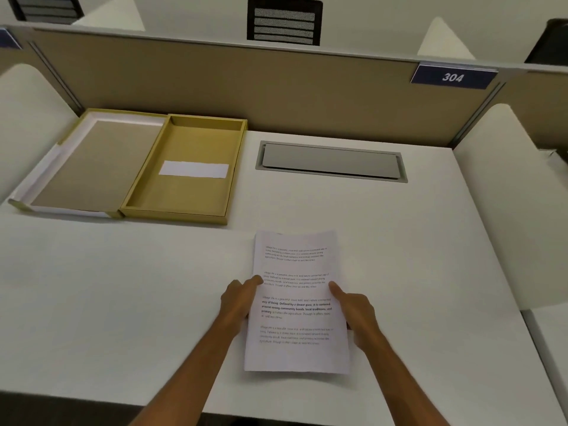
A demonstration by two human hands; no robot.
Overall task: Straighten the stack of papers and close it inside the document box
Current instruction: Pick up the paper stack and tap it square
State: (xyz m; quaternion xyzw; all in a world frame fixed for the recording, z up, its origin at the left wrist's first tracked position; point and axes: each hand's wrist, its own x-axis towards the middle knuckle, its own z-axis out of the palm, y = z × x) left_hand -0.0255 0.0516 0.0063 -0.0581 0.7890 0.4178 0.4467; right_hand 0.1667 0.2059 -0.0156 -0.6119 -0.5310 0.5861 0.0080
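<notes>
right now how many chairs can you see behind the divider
2: one mesh chair back past the divider, top centre; another chair back at top left, partly cut off. More may be hidden.

left hand [238, 298]: at 9 o'clock of the sheets, thumb on top, gripping | right hand [353, 309]: at 3 o'clock, gripping likewise

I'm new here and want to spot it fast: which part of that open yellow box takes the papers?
Start at the tan partition behind the desk; the document box lies open below it, far left. The right half is the deeper yellow tray, marked by a white strip inside; the left half is the flat lid.
</notes>
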